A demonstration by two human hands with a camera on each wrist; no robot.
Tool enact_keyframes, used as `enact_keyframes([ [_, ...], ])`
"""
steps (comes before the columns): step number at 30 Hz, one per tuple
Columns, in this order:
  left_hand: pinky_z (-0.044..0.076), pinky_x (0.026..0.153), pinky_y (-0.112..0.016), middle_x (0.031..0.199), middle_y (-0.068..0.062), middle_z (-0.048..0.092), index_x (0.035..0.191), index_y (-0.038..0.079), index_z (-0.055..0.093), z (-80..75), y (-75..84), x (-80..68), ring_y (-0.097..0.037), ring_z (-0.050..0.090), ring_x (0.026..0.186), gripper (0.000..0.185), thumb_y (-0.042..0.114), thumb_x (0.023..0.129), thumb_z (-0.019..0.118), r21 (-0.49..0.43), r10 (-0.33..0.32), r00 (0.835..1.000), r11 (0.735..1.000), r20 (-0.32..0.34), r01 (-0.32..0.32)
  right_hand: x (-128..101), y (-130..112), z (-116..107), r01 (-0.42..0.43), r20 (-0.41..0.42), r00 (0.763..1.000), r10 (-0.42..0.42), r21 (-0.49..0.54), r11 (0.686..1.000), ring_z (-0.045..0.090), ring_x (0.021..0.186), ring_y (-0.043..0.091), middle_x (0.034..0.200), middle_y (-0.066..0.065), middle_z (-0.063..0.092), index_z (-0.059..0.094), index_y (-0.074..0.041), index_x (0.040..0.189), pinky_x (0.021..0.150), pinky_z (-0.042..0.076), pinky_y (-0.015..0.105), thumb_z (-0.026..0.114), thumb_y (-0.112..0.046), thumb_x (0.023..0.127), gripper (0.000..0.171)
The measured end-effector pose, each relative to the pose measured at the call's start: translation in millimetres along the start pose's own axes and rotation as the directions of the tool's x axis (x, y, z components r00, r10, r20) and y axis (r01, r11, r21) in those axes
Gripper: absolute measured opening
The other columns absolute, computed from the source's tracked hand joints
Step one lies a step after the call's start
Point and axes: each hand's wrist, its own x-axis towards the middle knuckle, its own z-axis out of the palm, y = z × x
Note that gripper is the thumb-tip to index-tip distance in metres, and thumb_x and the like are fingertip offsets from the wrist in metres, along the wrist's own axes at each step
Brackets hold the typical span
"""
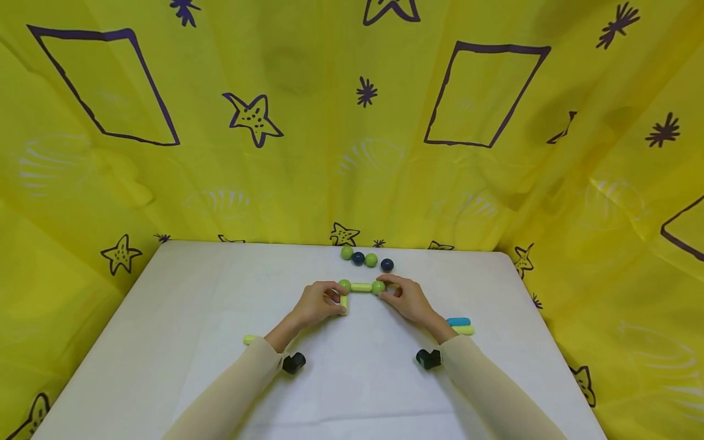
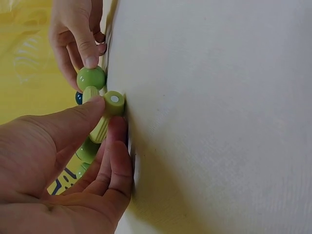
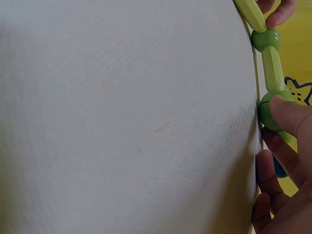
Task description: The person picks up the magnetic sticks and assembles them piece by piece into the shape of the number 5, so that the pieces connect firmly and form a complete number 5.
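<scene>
Near the table's [image 1: 165,318] far edge, your left hand [image 1: 316,304] pinching a green rod [image 2: 105,119], your right hand [image 1: 407,299] seemingly gripping a green ball [image 3: 269,111], spare balls [image 1: 365,260] beyond.

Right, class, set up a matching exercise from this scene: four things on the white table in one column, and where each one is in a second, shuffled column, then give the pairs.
Things
1. row of four balls
2. blue stick
3. green ball under the right hand
4. lone yellow-green stick

Places
A. beside the left forearm
B. at the right end of the stick between the hands
C. along the table's far edge
D. beside the right wrist, touching a yellow-green stick

Pairs: 1-C, 2-D, 3-B, 4-A
</scene>
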Motion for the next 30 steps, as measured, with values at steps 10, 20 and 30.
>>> enact_keyframes([
  [10,0.054,0.071,-0.027,0.090,-0.010,0.071,0.107,0.003,0.074,-0.7,1.4,0.8,-0.013,0.067,0.076,0.033,0.002,0.078,0.088,0.015,0.014,1.000,1.000,0.005,-0.014,0,1,0,0.001,0.000,1.000,-0.001,0.005,1.000,0.053,0.069,0.014,0.111,0.005,0.071,0.070,-0.015,0.129,0.063,0.042,0.026,0.077,-0.016,0.093,0.036],
  [20,0.054,0.071,-0.027,0.091,-0.009,0.070,0.106,0.004,0.074,-2.3,1.5,2.2,-0.015,0.068,0.077,0.031,0.002,0.078,0.088,0.025,0.020,0.999,0.999,0.026,-0.021,0,1,-1,-0.001,-0.006,1.000,0.001,-0.003,1.000,0.051,0.068,0.013,0.110,0.005,0.071,0.070,-0.015,0.128,0.062,0.041,0.026,0.077,-0.016,0.093,0.036],
  [30,0.053,0.063,-0.028,0.094,-0.007,0.073,0.111,0.006,0.074,-17.7,5.2,6.1,-0.014,0.066,0.074,0.028,0.011,0.086,0.084,0.070,0.029,0.991,0.997,0.130,-0.038,-2,2,1,-0.002,0.001,1.000,0.002,0.002,1.000,0.051,0.068,0.013,0.109,0.004,0.070,0.070,-0.015,0.130,0.062,0.041,0.026,0.077,-0.015,0.093,0.038],
])
